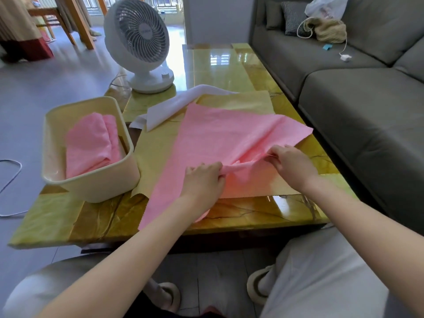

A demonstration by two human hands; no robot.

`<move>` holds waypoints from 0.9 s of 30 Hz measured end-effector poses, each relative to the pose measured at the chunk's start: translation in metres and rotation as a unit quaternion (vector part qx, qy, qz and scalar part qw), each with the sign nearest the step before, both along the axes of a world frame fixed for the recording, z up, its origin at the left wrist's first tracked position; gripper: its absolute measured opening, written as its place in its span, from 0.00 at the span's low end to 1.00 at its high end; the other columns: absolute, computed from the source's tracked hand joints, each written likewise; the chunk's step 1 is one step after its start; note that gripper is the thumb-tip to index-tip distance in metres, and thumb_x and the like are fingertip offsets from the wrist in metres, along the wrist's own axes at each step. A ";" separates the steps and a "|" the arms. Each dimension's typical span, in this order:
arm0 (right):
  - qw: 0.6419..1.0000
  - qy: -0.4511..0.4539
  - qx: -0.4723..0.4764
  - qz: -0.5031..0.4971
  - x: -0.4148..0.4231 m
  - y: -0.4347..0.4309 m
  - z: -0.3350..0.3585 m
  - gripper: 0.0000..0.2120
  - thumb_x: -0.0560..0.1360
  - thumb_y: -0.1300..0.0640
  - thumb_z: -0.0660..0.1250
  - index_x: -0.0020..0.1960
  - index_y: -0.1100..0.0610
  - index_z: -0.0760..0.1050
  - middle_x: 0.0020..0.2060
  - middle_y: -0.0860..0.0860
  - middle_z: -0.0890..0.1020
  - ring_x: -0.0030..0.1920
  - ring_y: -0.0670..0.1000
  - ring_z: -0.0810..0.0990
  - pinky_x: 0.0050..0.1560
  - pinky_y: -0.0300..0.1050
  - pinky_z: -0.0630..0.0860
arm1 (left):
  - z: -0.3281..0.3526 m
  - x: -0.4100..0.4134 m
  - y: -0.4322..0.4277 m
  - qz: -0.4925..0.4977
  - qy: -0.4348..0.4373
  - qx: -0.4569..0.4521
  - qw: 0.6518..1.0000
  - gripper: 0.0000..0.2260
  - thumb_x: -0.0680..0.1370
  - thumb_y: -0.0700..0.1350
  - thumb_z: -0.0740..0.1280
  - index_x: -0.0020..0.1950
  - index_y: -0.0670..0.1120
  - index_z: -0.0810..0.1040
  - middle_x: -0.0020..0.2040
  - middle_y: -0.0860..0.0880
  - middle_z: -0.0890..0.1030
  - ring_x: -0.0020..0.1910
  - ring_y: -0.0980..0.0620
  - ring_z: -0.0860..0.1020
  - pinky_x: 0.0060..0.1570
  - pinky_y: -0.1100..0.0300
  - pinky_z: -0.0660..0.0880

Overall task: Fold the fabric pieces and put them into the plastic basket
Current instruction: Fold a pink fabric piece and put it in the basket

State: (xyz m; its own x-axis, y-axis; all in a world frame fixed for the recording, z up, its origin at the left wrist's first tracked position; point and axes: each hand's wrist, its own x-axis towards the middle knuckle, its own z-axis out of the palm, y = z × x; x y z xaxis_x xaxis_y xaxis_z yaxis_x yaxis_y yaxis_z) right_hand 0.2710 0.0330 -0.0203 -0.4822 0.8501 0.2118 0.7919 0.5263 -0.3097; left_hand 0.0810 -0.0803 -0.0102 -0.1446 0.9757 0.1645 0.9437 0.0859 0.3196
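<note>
- The left grip [204,180] has its fingers curled over a bunched fold of the large pink textured fabric sheet [218,134] and pinches it near the sheet's middle.
- The right grip [291,166], near the left one on its right, pinches the same raised fold between thumb and fingertips; the fold runs from one grip to the other.
- From both grips the pink sheet spreads away flat over the desk. One corner points out beyond the right grip, and another reaches towards the near edge below the left grip.
- Under it lies a pale yellow fabric sheet [156,157], flat, showing to the left of the left grip and beyond the pink sheet.
- Beyond the left grip a white fabric piece [172,106] lies loosely folded, partly on the yellow sheet.
- Left of the left grip stands a cream rectangular plastic basket [91,196], with its side against the yellow sheet's edge.
- Inside it lies a folded pink fabric piece [89,145].
- All of this rests on a glossy yellow-green marbled desk [57,216].
- Farther beyond the basket stands a white round fan [137,42].
- To the right of the right grip runs a grey sofa [367,111].
</note>
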 end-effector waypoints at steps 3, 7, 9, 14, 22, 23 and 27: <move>0.996 -0.070 0.058 -0.009 0.021 -0.020 0.019 0.17 0.79 0.45 0.57 0.52 0.57 0.77 0.41 0.58 0.81 0.46 0.60 0.77 0.42 0.48 0.69 | 0.001 0.003 0.000 -0.007 0.011 -0.030 0.999 0.06 0.77 0.45 0.59 0.50 0.46 0.75 0.50 0.46 0.81 0.52 0.44 0.76 0.47 0.56 0.64; 0.983 -0.171 0.059 -0.035 0.057 -0.049 0.018 0.16 0.81 0.47 0.53 0.53 0.53 0.76 0.41 0.55 0.83 0.42 0.59 0.80 0.35 0.46 0.67 | -0.008 0.015 -0.006 -0.038 0.009 -0.091 0.995 0.05 0.77 0.44 0.59 0.47 0.45 0.73 0.50 0.44 0.80 0.51 0.41 0.77 0.45 0.55 0.67; 0.976 -0.209 0.016 -0.062 0.069 -0.057 0.009 0.13 0.82 0.50 0.52 0.56 0.51 0.74 0.44 0.55 0.82 0.43 0.59 0.80 0.36 0.45 0.65 | -0.015 0.021 -0.009 -0.059 0.007 -0.128 0.990 0.08 0.78 0.45 0.58 0.50 0.44 0.74 0.52 0.43 0.79 0.52 0.41 0.77 0.44 0.55 0.69; 0.970 -0.173 -0.123 -0.121 0.093 -0.066 -0.014 0.15 0.76 0.63 0.59 0.60 0.50 0.69 0.51 0.51 0.80 0.47 0.56 0.78 0.46 0.49 0.75 | -0.017 0.025 -0.015 -0.088 -0.050 -0.175 0.979 0.11 0.78 0.43 0.58 0.55 0.45 0.78 0.54 0.45 0.80 0.53 0.43 0.77 0.44 0.59 0.69; 0.979 0.009 -0.204 -0.008 0.018 -0.104 0.056 0.40 0.66 0.24 0.55 0.66 0.50 0.69 0.56 0.43 0.78 0.56 0.47 0.78 0.57 0.48 0.75 | -0.007 0.041 -0.003 -0.083 -0.050 -0.147 0.984 0.12 0.75 0.42 0.60 0.56 0.48 0.78 0.55 0.46 0.80 0.53 0.44 0.77 0.42 0.59 0.68; 0.978 -0.034 -0.205 0.008 0.008 -0.110 0.056 0.40 0.67 0.28 0.60 0.69 0.52 0.64 0.59 0.45 0.77 0.58 0.48 0.77 0.58 0.49 0.75 | -0.006 0.044 -0.002 -0.086 -0.047 -0.144 0.985 0.12 0.75 0.43 0.61 0.56 0.48 0.78 0.54 0.46 0.80 0.52 0.44 0.77 0.42 0.59 0.68; 0.981 -0.075 -0.176 -0.002 -0.012 -0.111 0.033 0.23 0.75 0.52 0.65 0.67 0.56 0.66 0.56 0.54 0.79 0.55 0.56 0.78 0.54 0.54 0.76 | -0.002 0.045 -0.003 -0.089 -0.041 -0.127 0.987 0.10 0.76 0.45 0.62 0.56 0.50 0.78 0.55 0.48 0.80 0.54 0.45 0.77 0.44 0.58 0.69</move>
State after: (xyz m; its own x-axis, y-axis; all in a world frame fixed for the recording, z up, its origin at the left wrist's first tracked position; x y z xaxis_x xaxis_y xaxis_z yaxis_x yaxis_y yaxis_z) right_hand 0.2593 -0.0777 0.0131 -0.4817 0.8599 -0.1691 0.8446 0.4040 -0.3512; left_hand 0.1259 -0.0833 -0.0120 0.0311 0.9951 -0.0937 0.9229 0.0074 0.3850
